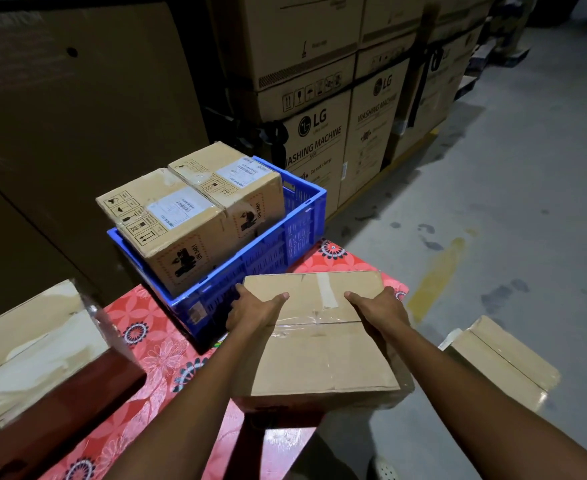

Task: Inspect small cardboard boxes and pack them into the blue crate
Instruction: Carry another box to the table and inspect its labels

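Here, at the centre of the frame, a person grips a plain taped cardboard box (320, 337) with both bare hands. The left hand (254, 315) clasps its left edge, thumb laid across the top and fingers wrapped down the side; the right hand (380, 310) grasps the right edge the same way, thumb pointing inward along the top. The box's far edge sits just beside the near wall of the blue crate (268, 271), while its near right corner juts past the edge of the red floral-covered table (153, 344), over grey concrete floor (527, 202).

The crate stands at the table's far end, above centre. Two labelled boxes (188, 220) fill its left side, packed edge to edge and rising above the rim; a strip of open room remains along its right wall.

A larger pale carton (25, 344) crowds the lower left, and another carton (503, 358) lies on the floor at lower right. Stacked washing machine cartons (320, 98) wall off the top of the frame, leaving open floor to the right.
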The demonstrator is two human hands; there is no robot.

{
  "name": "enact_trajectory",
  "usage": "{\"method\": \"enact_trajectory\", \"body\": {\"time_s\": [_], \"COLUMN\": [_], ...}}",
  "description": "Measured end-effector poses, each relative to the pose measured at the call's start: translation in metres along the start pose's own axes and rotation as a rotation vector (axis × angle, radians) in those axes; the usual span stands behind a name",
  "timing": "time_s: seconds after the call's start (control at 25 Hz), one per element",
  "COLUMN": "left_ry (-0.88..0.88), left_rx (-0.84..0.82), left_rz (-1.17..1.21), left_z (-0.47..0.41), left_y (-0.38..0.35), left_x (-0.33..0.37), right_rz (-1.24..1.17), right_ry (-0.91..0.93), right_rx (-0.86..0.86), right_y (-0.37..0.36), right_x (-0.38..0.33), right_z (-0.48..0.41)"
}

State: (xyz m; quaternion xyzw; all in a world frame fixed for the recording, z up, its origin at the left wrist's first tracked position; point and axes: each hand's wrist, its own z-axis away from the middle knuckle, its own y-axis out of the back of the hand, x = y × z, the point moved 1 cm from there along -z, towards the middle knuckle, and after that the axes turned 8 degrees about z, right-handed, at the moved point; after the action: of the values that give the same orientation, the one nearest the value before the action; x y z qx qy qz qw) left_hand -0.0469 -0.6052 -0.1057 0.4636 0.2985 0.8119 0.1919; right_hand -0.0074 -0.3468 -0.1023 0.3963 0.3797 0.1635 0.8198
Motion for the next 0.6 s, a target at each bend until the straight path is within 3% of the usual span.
{"method": "enact_trajectory", "body": {"time_s": [0.6], "left_ry": [-0.151], "left_rx": [0.109], "left_rz": [-0.023], "left_z": [0.019], "left_y": [-0.008], "left_x": [-0.005], "right_rz": [-0.047], "right_ry": [0.008], "right_rx": [-0.009], "right_y": [0.015], "right_x": [0.002], "right_z": [0.006]}}
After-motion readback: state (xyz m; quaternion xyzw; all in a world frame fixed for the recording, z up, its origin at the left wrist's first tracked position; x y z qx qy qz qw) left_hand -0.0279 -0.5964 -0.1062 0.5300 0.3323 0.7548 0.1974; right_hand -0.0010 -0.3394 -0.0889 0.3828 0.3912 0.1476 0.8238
